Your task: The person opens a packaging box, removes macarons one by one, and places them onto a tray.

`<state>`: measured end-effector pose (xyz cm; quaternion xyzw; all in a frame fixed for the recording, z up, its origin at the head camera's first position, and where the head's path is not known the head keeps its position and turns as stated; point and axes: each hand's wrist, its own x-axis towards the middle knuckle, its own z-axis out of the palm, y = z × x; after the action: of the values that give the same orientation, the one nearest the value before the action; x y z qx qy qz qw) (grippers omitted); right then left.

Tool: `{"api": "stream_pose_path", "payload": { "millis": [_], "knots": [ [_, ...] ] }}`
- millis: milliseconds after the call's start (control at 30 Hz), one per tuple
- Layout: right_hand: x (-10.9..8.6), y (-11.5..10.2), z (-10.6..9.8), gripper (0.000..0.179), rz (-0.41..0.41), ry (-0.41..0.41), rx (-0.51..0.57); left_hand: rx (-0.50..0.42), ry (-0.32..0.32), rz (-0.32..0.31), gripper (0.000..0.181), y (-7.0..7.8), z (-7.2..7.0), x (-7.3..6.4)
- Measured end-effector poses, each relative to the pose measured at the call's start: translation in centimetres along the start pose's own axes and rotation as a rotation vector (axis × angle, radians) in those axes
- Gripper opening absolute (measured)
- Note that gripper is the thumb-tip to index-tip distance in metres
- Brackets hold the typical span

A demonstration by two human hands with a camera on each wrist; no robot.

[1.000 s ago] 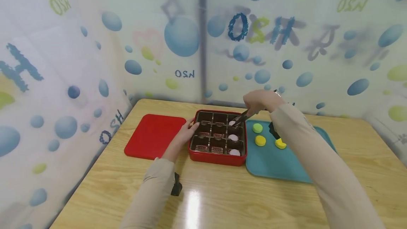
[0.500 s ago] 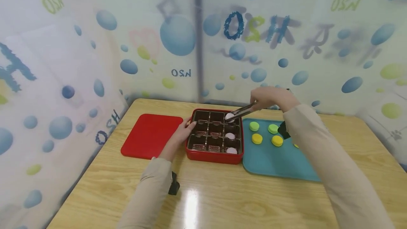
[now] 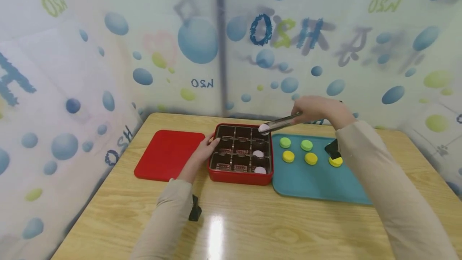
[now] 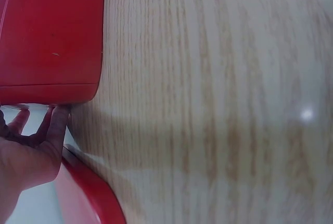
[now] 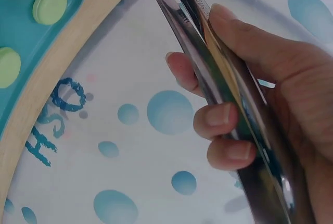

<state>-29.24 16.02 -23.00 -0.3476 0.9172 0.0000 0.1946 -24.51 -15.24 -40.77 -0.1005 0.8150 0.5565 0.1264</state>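
Note:
My right hand (image 3: 313, 108) grips metal tongs (image 5: 229, 78) over the back right of a red box (image 3: 240, 177). The tongs' tips pinch a pale lilac macaron (image 3: 264, 129) at the box's back right corner. Two more lilac macarons (image 3: 258, 154) (image 3: 260, 170) lie in the middle and front compartments of the right column. My left hand (image 3: 205, 149) holds the box's left side, the thumb at the rim. In the left wrist view its fingers (image 4: 58, 122) touch the outer wall. Dark plastic dividers (image 3: 232, 152) form the compartments; the left and middle columns show no macarons.
Right of the box lies a teal tray (image 3: 317, 185) with green macarons (image 3: 306, 145) and yellow macarons (image 3: 311, 158), partly covered by my right forearm. A red lid (image 3: 167, 155) lies flat at the left. A patterned wall (image 3: 249, 71) rises behind the table (image 3: 231, 220).
The tongs have lifted the lilac macaron out of the back right compartment and moved up and slightly right. My left hand stays at the box. The head view has shifted slightly.

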Motion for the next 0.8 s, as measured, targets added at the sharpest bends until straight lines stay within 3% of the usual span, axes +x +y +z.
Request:
{"api": "stream_pose_path", "payload": {
  "millis": [333, 533, 800],
  "knots": [
    [-2.1, 0.7, 0.8, 0.021, -0.012, 0.033, -0.019, -0.006, -0.007, 0.007, 0.057, -0.5, 0.1, 0.1],
    [-3.8, 1.2, 1.6, 0.021, 0.023, 0.027, -0.01, 0.021, 0.004, 0.034, 0.062, -1.3, 0.1, 1.0],
    [-6.0, 1.1, 2.3, 0.015, 0.027, -0.012, -0.029, -0.002, -0.014, -0.01, 0.058, 0.2, -0.1, -0.1]
  ]
}}
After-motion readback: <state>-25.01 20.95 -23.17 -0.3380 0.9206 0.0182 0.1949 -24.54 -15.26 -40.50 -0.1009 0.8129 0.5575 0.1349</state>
